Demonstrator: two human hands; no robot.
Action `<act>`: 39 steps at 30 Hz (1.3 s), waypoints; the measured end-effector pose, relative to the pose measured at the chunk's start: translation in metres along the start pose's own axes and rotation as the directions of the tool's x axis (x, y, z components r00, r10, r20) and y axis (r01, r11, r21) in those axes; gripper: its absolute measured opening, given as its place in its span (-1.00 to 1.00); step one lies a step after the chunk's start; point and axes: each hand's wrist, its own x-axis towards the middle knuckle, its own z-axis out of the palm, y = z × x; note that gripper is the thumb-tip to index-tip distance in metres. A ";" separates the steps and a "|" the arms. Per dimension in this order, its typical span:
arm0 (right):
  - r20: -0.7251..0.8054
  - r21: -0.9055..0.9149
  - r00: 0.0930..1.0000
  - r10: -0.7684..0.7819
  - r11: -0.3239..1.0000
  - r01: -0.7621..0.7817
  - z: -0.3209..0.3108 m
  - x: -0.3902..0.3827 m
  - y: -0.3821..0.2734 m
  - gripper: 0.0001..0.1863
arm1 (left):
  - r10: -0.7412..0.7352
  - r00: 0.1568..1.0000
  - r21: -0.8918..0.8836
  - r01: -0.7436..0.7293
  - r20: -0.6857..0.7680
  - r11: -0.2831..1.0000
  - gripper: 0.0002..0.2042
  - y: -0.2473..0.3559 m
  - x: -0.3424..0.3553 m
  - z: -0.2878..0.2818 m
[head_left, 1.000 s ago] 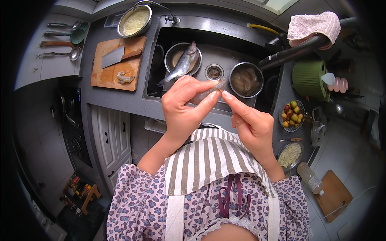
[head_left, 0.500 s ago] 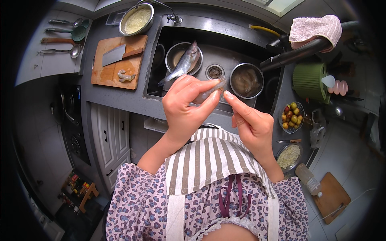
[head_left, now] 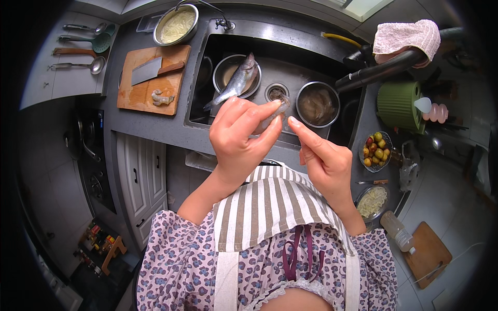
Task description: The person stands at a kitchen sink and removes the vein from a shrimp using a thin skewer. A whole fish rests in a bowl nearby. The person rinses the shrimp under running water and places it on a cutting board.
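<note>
Over the front edge of the sink, my left hand pinches a greyish, see-through shrimp between thumb and fingers. Close beside it, my right hand has its fingers curled and its forefinger tip pointing at the shrimp. Whatever that fingertip may pinch is too small to make out. Beyond my hands, a metal bowl in the sink holds several more shrimp in water. Left of the drain, a whole fish lies across another metal bowl.
On the left counter, a cleaver and shrimp pieces lie on a wooden board. A bowl of pale shreds stands behind. To the right are a fruit bowl, a plate of shreds and a green ribbed container.
Both hands stay nearly where they were, with the shrimp still in my left fingers. Only a very slight shift of the view shows.
</note>
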 end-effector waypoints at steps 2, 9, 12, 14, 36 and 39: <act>-0.003 -0.006 1.000 0.010 1.000 -0.011 0.000 0.000 0.000 -0.51 | 0.020 1.000 0.013 -0.020 0.002 1.000 -0.73 -0.001 0.000 0.000; -0.013 -0.010 1.000 -0.023 1.000 0.023 0.001 0.001 0.000 -0.51 | -0.068 0.996 -0.081 0.073 0.062 0.994 -0.76 0.000 0.001 -0.003; -0.011 0.002 0.998 -0.064 0.998 0.064 0.001 0.002 0.005 -0.49 | -0.153 0.982 -0.192 0.173 0.114 0.966 -0.77 0.000 -0.001 -0.005; -0.002 0.018 0.995 -0.098 0.995 0.098 0.000 0.003 0.007 -0.47 | -0.187 0.977 -0.236 0.205 0.099 0.950 -0.81 0.002 0.002 -0.005; 0.199 0.664 0.950 0.240 0.680 -0.311 -0.003 0.000 0.017 -0.68 | -0.048 0.946 -0.070 0.075 0.320 0.995 -0.84 -0.002 0.001 0.005; 0.247 0.721 0.915 0.319 0.570 -0.393 -0.009 0.004 0.016 -0.67 | -0.056 0.940 -0.012 0.064 0.337 0.998 -0.85 -0.001 0.001 0.007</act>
